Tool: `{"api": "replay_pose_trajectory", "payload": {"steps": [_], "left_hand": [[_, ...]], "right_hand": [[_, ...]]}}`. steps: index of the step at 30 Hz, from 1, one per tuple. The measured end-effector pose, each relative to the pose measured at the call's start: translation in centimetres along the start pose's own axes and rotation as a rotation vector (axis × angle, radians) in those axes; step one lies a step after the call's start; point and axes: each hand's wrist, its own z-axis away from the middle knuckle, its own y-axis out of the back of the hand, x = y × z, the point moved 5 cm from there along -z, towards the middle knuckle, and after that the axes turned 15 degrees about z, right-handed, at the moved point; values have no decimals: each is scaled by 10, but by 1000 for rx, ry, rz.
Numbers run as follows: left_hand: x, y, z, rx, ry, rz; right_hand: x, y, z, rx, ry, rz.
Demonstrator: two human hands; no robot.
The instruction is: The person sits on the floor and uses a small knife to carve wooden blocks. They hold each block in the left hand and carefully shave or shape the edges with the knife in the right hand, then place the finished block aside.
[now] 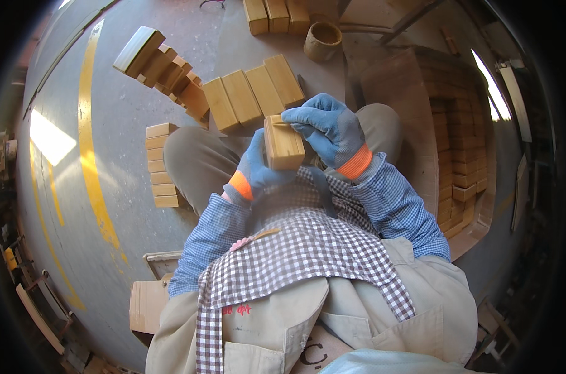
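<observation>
My left hand (261, 165), in a blue glove with an orange cuff, is closed around a small wooden box (285, 149) above my lap. The box is light yellow-brown, with a narrow ridge along its far end. My right hand (333, 128), gloved the same way, has its fingers pinched together at the box's far right corner. Whatever lies between those fingertips, if anything, is hidden. Just beyond the box, a row of similar wooden boxes (252, 93) lies side by side between my knees.
Stacked wooden boxes (183, 87) lean at far left; another stack (163, 165) stands beside my left knee. A large carton (414, 124) full of boxes is on the right. Ahead stand a round container (323, 42) and more boxes (277, 15). Yellow lines (90, 124) mark the floor.
</observation>
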Motion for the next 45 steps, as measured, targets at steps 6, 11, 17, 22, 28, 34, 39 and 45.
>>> {"api": "replay_pose_trajectory", "payload": {"steps": [6,11,17,22,28,34,39,45], "left_hand": [[-1,-1,1,5,20,36],[0,0,1,9,25,23],[-6,2,4,-36,86,59],[-8,-1,5,-41,108,85],[-6,-8,7,-38,171,123],[-1,-14,9,-85,188,124],[2,-16,9,-96,201,143],[2,-16,9,-93,220,184]], "right_hand": [[-6,-1,4,-35,80,-46],[-7,2,8,-10,118,-90],[-8,2,14,-34,128,-162],[-8,1,18,-45,145,-142],[-7,4,21,-49,167,-172],[-3,6,24,-58,132,-348],[2,12,26,-47,102,-346],[-1,10,24,-3,131,-343]]}}
